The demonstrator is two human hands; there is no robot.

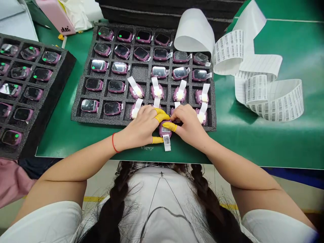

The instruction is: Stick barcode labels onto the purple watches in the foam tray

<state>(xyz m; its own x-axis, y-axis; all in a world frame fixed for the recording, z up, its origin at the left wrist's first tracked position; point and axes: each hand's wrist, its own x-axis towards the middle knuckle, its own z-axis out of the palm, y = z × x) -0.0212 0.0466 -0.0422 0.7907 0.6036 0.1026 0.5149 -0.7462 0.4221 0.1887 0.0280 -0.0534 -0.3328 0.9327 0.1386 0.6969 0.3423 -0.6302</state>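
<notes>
A purple smartwatch body (165,129) is held back side up at the front edge of the foam tray, with a barcode label on its back and a white tag (166,142) hanging from its lower end. My left hand (143,125), in yellow finger cots, is closed around its left side and upper end. From the right, my right hand (189,123) pinches at its upper end, the thumb in a yellow cot over the back. What lies between the right fingertips is hidden. Just beyond my hands, several face-down watches (179,95) carry white paper strips.
The black foam tray (80,98) also holds several face-up watches (101,49). A second watch tray (64,65) stands at left. Curled barcode label strips (283,104) lie at right on the green table (253,141). A pink box (54,15) stands at back left.
</notes>
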